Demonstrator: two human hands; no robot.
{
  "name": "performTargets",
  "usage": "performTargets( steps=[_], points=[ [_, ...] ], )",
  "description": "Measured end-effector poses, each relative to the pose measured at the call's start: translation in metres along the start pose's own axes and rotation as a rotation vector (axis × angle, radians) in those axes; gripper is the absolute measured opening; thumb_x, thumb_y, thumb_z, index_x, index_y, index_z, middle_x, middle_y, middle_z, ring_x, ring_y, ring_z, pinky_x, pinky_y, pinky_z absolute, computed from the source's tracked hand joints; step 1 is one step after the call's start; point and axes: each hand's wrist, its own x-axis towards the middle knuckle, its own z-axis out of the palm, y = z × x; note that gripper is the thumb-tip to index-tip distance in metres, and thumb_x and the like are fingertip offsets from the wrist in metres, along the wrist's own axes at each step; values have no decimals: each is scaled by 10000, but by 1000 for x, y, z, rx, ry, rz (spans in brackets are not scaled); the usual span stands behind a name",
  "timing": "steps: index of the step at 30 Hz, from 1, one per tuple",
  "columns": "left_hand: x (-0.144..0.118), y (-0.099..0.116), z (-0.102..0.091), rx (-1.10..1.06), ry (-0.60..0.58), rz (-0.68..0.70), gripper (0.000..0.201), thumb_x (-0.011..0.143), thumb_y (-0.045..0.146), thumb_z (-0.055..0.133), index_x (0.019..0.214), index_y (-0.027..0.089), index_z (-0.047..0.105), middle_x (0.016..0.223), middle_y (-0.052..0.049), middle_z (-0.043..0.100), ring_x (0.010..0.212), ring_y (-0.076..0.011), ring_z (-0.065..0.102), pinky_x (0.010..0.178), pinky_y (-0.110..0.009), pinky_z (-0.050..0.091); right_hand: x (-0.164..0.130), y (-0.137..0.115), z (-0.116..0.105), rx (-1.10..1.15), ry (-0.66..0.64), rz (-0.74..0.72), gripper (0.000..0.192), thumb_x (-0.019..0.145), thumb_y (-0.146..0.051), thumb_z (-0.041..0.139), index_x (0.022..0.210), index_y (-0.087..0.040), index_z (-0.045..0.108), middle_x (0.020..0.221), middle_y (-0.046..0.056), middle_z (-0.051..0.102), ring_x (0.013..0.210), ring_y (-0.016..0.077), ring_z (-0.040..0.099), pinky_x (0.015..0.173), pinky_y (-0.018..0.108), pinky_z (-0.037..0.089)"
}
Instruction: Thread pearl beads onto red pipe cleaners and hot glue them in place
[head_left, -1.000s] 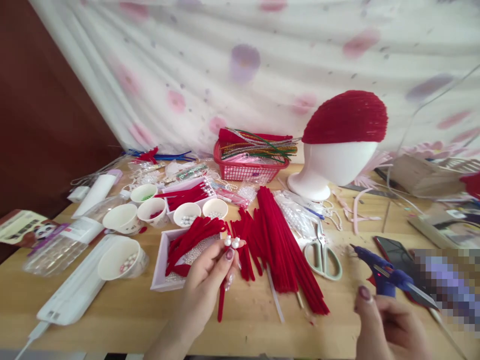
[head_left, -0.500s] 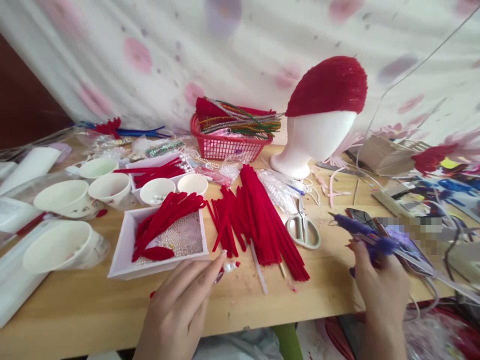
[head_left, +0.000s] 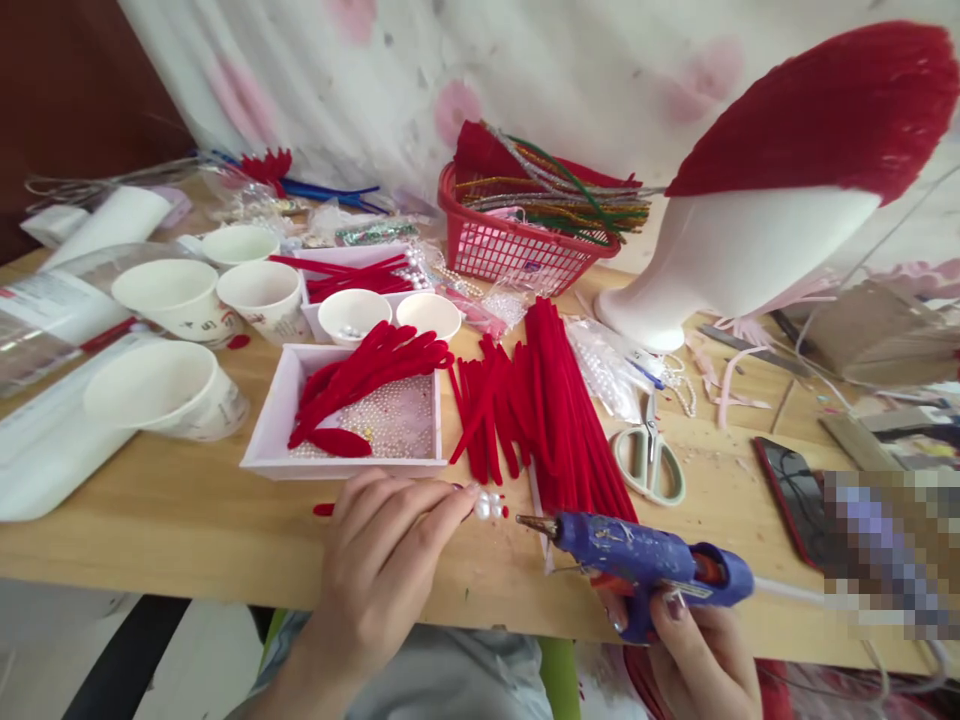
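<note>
My left hand (head_left: 394,550) is closed, with a small cluster of white pearl beads (head_left: 489,505) with red tips pinched at its fingertips. A short red piece (head_left: 323,510) shows on the far side of that hand. My right hand (head_left: 686,635) is wrapped round the handle of a blue hot glue gun (head_left: 637,555). Its nozzle points left and stands just right of the beads, apart from them. A glue stick (head_left: 795,592) comes out of the gun's back. Beyond the hands lie red fuzzy strips (head_left: 566,410) and a white box (head_left: 262,440) of small beads and red loops.
Scissors (head_left: 649,460) lie right of the strips, with a phone (head_left: 791,490) farther right. Paper cups (head_left: 169,300) stand at the left. A red basket (head_left: 517,265) and a white mannequin head (head_left: 757,250) with a red cap (head_left: 817,120) stand at the back.
My right hand has brought the glue gun left, from beside the phone to near the beads. My left hand still pinches the bead cluster. The camera view has shifted.
</note>
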Motion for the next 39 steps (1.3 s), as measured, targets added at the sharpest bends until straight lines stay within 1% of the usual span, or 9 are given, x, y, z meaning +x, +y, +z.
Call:
performTargets(
  steps=[3,6,10,14,19,24,29,34,39],
  points=[
    [1,0,0,-9,-14,-21,358,989,41,532,1257,221,688,1031,-70,821,954,-250,735,884,-423,470,3,-1,1,-30,-21,8,418,704,-602,901,607,-242,712,567,3,604,559,173,496,581,309,412],
    [2,0,0,-25,-26,-20,352,988,24,525,1243,203,688,1041,-81,815,947,-243,715,875,-424,453,3,1,-1,-31,-25,-3,402,700,-597,909,629,-250,719,584,5,619,563,173,474,590,309,411],
    [3,0,0,-43,-36,4,328,998,8,526,1245,159,682,1040,-95,802,946,-228,672,860,-423,429,6,7,-7,-30,-37,-39,357,744,-538,904,632,-239,744,576,8,633,583,169,518,601,284,433],
    [5,2,0,-58,10,13,271,1022,17,534,1206,116,708,1009,-109,795,926,-215,651,843,-426,416,10,12,-14,-18,-80,-76,328,715,-516,918,648,-228,775,576,19,660,508,151,530,535,272,480],
    [5,3,1,-77,18,17,240,1034,32,536,1183,91,716,1002,-119,796,923,-211,645,829,-429,412,9,14,-16,-13,-99,-79,226,819,-454,865,757,-249,794,641,5,679,532,139,568,595,271,556],
    [6,3,1,-83,18,10,221,1048,55,522,1139,89,720,986,-118,797,909,-206,639,832,-430,409,17,17,-22,-6,-162,-119,258,752,-446,900,688,-225,784,567,18,666,482,152,595,512,267,561],
    [7,3,0,-76,8,16,217,1043,50,533,1143,96,719,978,-105,795,901,-200,626,839,-425,407,9,15,-20,-22,-63,-99,223,769,-443,910,762,-254,793,643,-12,720,549,121,618,562,191,546],
    [8,3,-1,-80,13,19,200,1040,56,549,1127,96,724,970,-95,803,904,-191,637,832,-413,406,0,7,-12,-51,-10,-81,289,717,-520,928,727,-268,785,673,6,729,666,211,688,638,287,568],
    [7,2,0,-84,-1,21,213,1053,75,534,1141,99,726,982,-96,806,921,-190,637,839,-416,406,-4,3,-10,-71,12,-50,215,747,-494,920,811,-318,814,776,-39,800,725,152,689,695,192,552]
  ],
)
